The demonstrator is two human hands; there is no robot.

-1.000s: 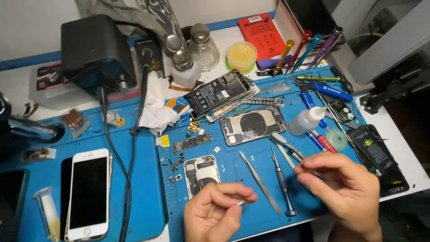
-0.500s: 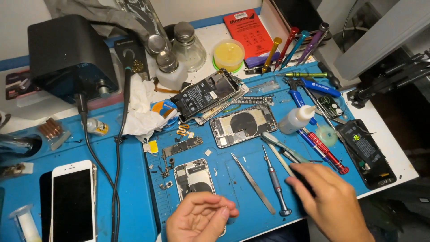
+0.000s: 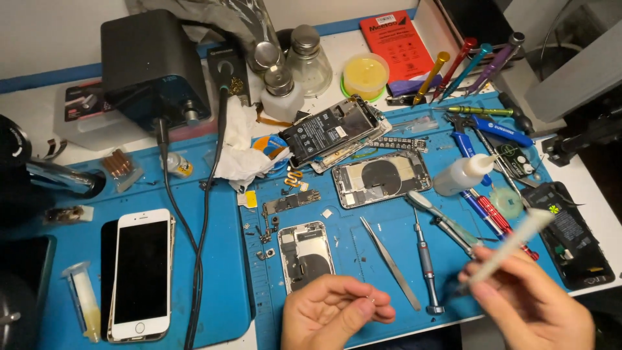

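My left hand (image 3: 334, 313) is at the bottom centre over the blue work mat (image 3: 227, 259), fingers pinched on a tiny metal part that is too small to tell. My right hand (image 3: 528, 304) at the bottom right holds a white stick-like tool (image 3: 512, 243), blurred, angled up to the right. An opened small phone housing (image 3: 304, 254) lies just above the left hand. Metal tweezers (image 3: 389, 260) and a screwdriver (image 3: 424, 262) lie between the hands. A larger opened phone back (image 3: 381, 177) sits above them.
A white phone (image 3: 141, 272) lies at the left. A black station box (image 3: 152, 68) with cables stands at the back left. Glass bottles (image 3: 285, 65), a yellow tub (image 3: 365, 74), a squeeze bottle (image 3: 463, 174), several screwdrivers (image 3: 466, 61), a battery (image 3: 570, 233) and crumpled tissue (image 3: 243, 152) crowd the mat.
My right hand has lifted the white stick-like tool off the mat and raised it up to the right. My left hand stays pinched low at the centre. The view shifted slightly.
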